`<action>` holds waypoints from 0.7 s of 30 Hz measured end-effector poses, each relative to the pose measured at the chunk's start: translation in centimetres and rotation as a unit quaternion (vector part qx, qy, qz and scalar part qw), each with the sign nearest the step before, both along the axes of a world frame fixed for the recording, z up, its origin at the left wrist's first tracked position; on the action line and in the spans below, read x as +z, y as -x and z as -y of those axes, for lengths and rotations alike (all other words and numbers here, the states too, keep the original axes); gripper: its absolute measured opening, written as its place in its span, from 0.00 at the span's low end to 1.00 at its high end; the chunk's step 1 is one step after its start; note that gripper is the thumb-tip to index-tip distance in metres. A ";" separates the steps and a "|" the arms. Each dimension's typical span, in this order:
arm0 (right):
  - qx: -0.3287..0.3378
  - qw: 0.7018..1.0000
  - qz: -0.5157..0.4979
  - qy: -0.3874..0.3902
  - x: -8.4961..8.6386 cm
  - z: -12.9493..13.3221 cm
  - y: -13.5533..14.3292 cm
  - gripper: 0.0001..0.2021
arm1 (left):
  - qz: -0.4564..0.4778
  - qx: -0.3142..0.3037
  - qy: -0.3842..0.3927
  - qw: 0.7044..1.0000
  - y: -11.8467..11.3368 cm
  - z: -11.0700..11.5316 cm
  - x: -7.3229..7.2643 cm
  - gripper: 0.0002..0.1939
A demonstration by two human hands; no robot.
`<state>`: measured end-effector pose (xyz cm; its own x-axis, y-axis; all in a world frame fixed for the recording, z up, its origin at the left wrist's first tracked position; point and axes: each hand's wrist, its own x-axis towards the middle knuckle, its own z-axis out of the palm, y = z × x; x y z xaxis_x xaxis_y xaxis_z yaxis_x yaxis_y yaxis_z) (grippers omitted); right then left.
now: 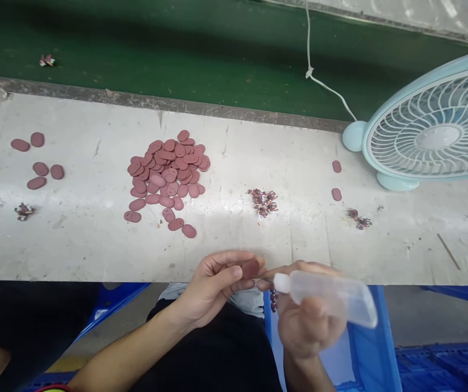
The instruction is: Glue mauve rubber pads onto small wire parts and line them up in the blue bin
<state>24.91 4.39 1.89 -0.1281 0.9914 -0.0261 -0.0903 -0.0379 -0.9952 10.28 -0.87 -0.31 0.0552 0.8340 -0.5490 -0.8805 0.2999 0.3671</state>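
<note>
Head view: the left hand (213, 286) pinches a small maroon oval disc (251, 269) by its edges at the worktop's (74, 239) near rim, while the right hand (305, 321) grips a translucent squeeze bottle (332, 296), nozzle touching the disc. The disc looks light, thin and stiff, best held rim-wise; the bottle seems soft-walled. A pile of discs (168, 174) and a fan (433, 130) lie beyond.

discs (168, 174) dusty red | fan (430, 130) pale blue | bottle (332, 296) clear | bench (74, 239) white

The tabletop (74, 239) looks like rough, scratched grey stone with dull stains. The oval pieces (167, 173) look matt and smooth, like soft rubber. The squeeze bottle (332, 296) is see-through plastic, a bit cloudy. The fan (433, 128) is smooth, shiny plastic.
</note>
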 end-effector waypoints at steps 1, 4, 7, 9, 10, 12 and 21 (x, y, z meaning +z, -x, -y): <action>-0.011 0.997 -0.065 0.034 0.2 -0.9 -0.2 0.13 | 0.003 0.000 -0.006 1.000 0.1 0.0 0.0 0.11; 0.007 0.915 -0.337 0.221 -0.7 -4.9 -2.3 0.14 | 0.009 -0.001 -0.016 1.000 0.4 -0.1 0.0 0.11; 0.096 0.686 -0.608 0.387 -3.9 -9.7 -5.8 0.16 | 0.005 0.006 -0.011 1.000 0.9 0.0 -0.1 0.11; 0.181 0.592 -0.653 0.437 -6.1 -12.3 -7.6 0.15 | -0.002 0.016 -0.006 1.000 1.2 0.1 -0.2 0.10; 0.207 0.579 -0.655 0.439 -6.8 -13.1 -8.2 0.16 | -0.005 0.021 -0.004 1.000 1.4 0.2 -0.4 0.10; 0.227 0.580 -0.659 0.421 -7.2 -13.4 -8.5 0.16 | -0.011 0.031 -0.001 0.999 1.8 0.3 -0.7 0.09; 0.101 0.972 0.206 -0.052 -3.3 -8.0 -0.4 0.11 | -0.034 0.069 0.039 0.996 3.4 0.9 -1.3 0.09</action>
